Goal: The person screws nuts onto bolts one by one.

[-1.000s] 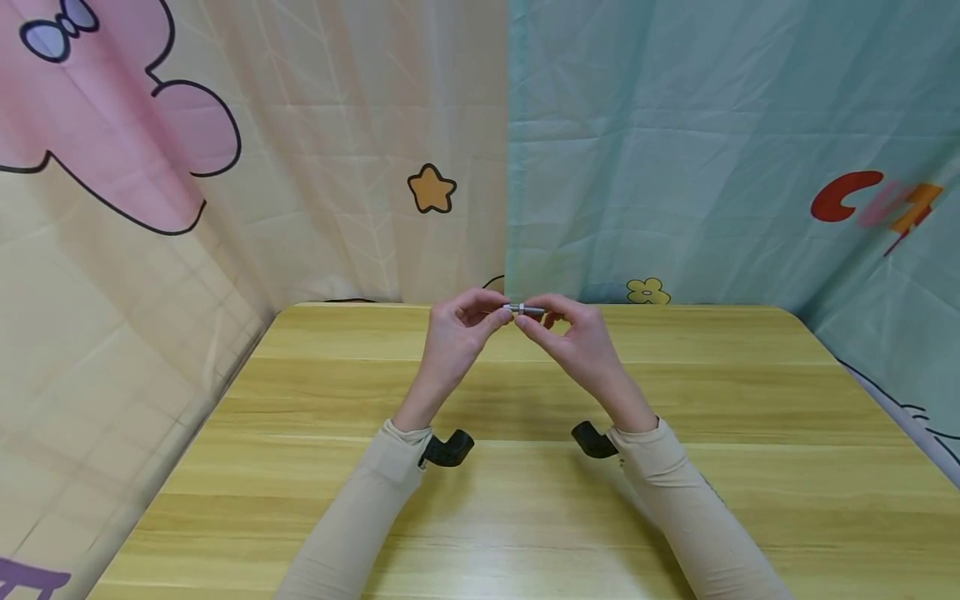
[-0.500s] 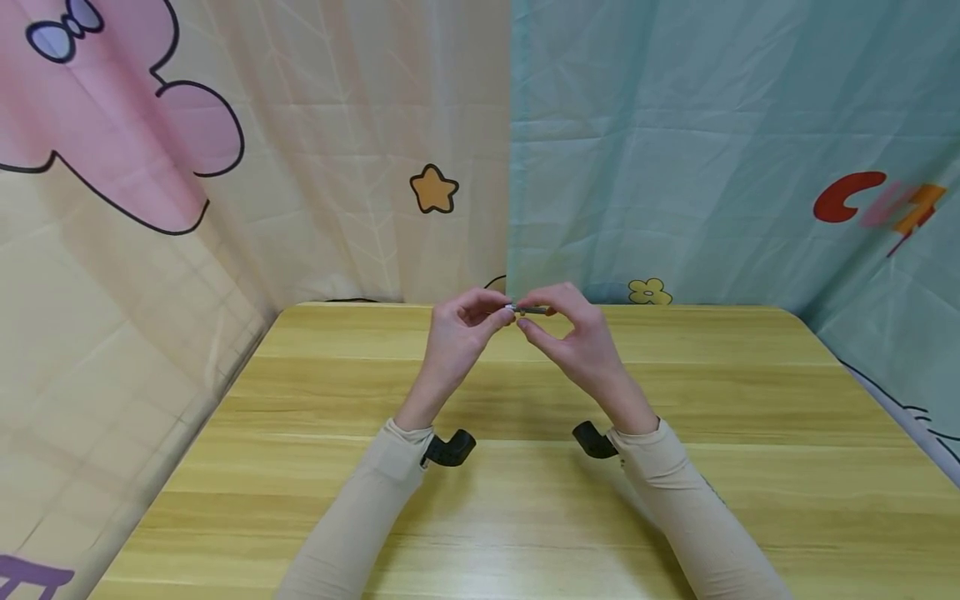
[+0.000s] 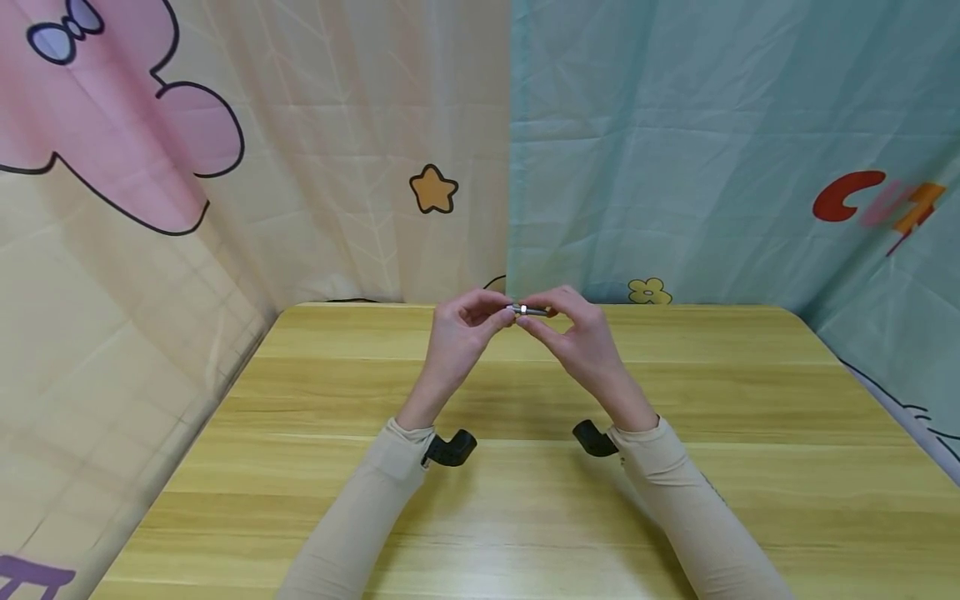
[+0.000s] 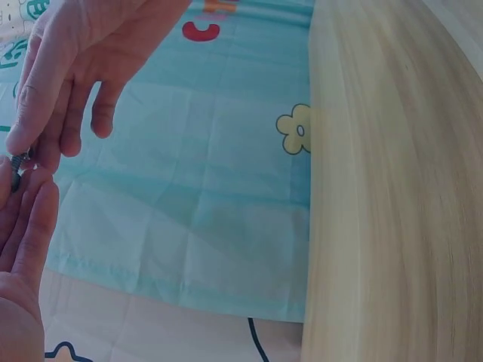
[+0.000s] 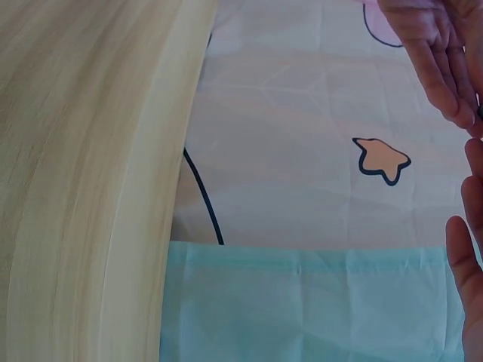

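A small silvery bolt (image 3: 537,312) lies roughly level between both hands, above the far part of the table. Around its shank sits a shiny hex nut (image 3: 523,309). The left hand (image 3: 459,329) pinches the bolt's left end between thumb and fingers, which hide that end in the head view. With thumb and index finger, the right hand (image 3: 576,333) holds the nut; its other fingers are loosely bent. In the left wrist view, the bolt's thread (image 4: 16,161) shows between the fingertips of both hands. The right wrist view barely catches the bolt at its edge.
Beneath the hands spreads a wood-grain table (image 3: 510,517). Behind it hang a beige curtain (image 3: 337,167) and a teal curtain (image 3: 675,150). Black wrist mounts (image 3: 452,448) stick out from the beige sleeves (image 3: 360,517).
The right hand's thumb and index finger spread slightly around the nut, then came closer to it again. The left hand keeps its pinch on the bolt, nearly still.
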Available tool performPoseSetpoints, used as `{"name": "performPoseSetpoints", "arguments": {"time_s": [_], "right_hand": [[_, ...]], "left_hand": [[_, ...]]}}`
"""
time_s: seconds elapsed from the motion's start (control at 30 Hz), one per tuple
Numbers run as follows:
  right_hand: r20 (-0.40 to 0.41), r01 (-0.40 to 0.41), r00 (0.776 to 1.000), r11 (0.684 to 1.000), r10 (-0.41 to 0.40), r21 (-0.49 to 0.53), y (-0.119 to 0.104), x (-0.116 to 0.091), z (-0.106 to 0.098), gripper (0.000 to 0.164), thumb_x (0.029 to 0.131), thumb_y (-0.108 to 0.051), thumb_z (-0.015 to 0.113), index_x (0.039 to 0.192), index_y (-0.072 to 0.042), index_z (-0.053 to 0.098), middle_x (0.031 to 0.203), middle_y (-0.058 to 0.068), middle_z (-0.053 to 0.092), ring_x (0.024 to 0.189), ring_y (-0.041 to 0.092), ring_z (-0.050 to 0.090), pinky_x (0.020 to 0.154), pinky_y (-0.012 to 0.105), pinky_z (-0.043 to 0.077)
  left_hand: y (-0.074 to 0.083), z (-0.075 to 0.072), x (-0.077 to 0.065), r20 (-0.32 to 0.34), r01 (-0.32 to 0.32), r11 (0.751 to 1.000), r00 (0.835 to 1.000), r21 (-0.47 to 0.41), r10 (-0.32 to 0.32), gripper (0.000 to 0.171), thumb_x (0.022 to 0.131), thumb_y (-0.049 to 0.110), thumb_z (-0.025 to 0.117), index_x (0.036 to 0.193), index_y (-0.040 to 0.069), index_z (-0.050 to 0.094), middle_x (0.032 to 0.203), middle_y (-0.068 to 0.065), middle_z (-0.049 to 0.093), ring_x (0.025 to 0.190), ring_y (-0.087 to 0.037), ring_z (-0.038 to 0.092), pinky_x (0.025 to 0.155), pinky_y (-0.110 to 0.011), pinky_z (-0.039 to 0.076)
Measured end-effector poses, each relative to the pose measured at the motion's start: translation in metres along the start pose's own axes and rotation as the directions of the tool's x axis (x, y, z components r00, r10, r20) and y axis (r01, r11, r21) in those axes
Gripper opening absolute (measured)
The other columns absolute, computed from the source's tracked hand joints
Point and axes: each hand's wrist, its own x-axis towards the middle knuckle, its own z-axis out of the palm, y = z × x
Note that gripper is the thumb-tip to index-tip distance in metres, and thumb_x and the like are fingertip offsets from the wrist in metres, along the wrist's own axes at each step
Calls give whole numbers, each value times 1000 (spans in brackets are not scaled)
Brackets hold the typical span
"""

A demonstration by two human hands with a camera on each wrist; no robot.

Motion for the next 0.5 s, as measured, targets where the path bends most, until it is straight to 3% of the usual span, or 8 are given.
{"name": "performPoseSetpoints", "arguments": {"time_s": [0.27,0.5], "right_hand": [[2,-62,998,998,62,-27,-1,-2,0,11,86,-8,77,97,-6,76,90,1,70,84,15,58,73,37,50],[1,-79,997,997,79,-14,-3,-1,2,30,86,-6,76,115,-7,71,108,3,69,98,20,60,77,38,50]], "left_hand": [[4,-1,-1,14,32,999,999,32,-32,13,90,-3,68,102,-8,70,94,-16,69,86,-35,67,81,-35,57],[3,-2,0,-6,39,999,999,20,-39,13,91,3,70,102,-3,71,94,-12,69,86,-30,68,82,-35,56]]}}
